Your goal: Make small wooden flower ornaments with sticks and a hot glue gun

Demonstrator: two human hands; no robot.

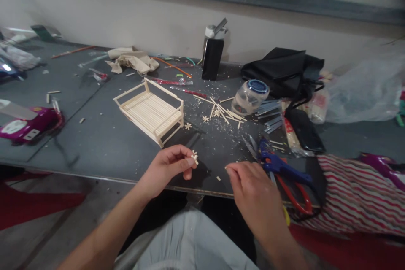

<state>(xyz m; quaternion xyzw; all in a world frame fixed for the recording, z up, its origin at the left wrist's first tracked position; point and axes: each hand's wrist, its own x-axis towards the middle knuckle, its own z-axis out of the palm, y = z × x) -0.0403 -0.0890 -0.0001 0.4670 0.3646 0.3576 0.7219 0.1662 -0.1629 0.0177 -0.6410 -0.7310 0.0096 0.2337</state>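
Between the thumb and fingers of my left hand (175,162) is a small flower-shaped piece made of wooden sticks (195,157). My right hand (251,183) is closed in a pinch over the table's front edge. A tiny pale speck shows at its fingertips, too small to name. Beyond my left hand stands a miniature wooden bed frame (148,112) with a slatted base. Similar wooden flowers (188,126) lie beside it, near a pile of loose sticks (224,112). A short stick offcut (218,178) rests between my hands.
Right of my right hand lie a blue-handled glue gun (284,166) and red-handled scissors (299,194). Behind are a clear jar with a blue lid (249,97), a black bottle (212,57), a black bag (281,69) and a phone (305,130). A striped cloth (357,194) covers the right edge.
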